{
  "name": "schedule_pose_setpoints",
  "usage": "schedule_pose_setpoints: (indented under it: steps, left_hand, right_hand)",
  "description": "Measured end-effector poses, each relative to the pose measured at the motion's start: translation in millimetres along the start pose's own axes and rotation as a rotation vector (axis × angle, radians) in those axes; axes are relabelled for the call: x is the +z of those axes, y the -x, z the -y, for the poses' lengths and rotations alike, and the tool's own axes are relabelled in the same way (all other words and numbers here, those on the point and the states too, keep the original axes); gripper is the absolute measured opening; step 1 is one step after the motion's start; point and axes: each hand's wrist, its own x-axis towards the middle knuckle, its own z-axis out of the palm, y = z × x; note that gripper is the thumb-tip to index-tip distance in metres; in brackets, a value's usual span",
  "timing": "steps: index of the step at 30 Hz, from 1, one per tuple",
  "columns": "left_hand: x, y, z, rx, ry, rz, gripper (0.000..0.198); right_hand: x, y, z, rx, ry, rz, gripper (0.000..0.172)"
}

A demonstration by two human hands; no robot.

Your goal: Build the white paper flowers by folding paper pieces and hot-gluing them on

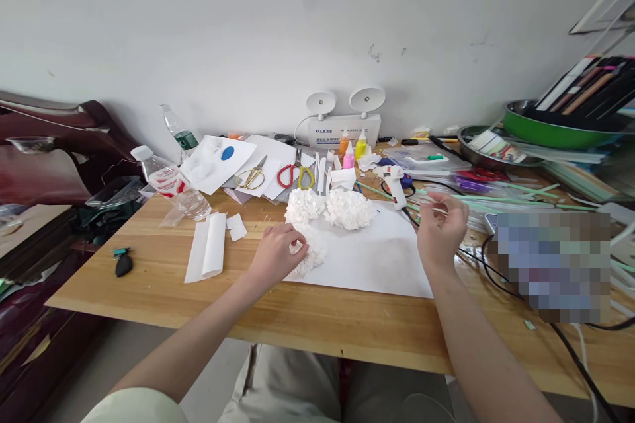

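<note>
My left hand (278, 248) is over the near white ruffled paper cluster (312, 258), its fingers curled together in a pinch. What lies between those fingertips, if anything, is hidden. Two more white ruffled clusters (350, 209) sit side by side just beyond, on a white paper sheet (387, 261). Above the sheet's right edge, my right hand (441, 228) is raised with thumb and fingers drawn together. Anything in that pinch is too small to name. A white hot glue gun (394, 186) stands just left of the right hand, apart from it.
Red-handled scissors (286, 176), gold-handled scissors (251, 178) and small paint bottles (348, 157) lie toward the wall. A water bottle (173, 185) leans at left beside folded white paper (213, 244). Black cables (496, 272) and green strips (530, 190) crowd the right side.
</note>
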Motion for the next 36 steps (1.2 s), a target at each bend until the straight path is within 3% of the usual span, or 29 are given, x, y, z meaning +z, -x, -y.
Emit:
schedule_pose_setpoints:
  steps: [15, 28, 36]
  left_hand:
    - [6.1, -18, -3, 0.109, -0.104, 0.053, 0.016]
    - [-1.2, -35, -10, 0.111, 0.018, 0.032, 0.013]
    - [18.5, -53, -19, 0.108, -0.126, 0.144, 0.028]
  right_hand:
    - [-1, -1, 3, 0.001, -0.015, -0.005, 0.020]
    - [-2, -2, 5, 0.022, -0.007, 0.005, 0.019]
    - [-2, -1, 8, 0.028, -0.020, 0.010, 0.020]
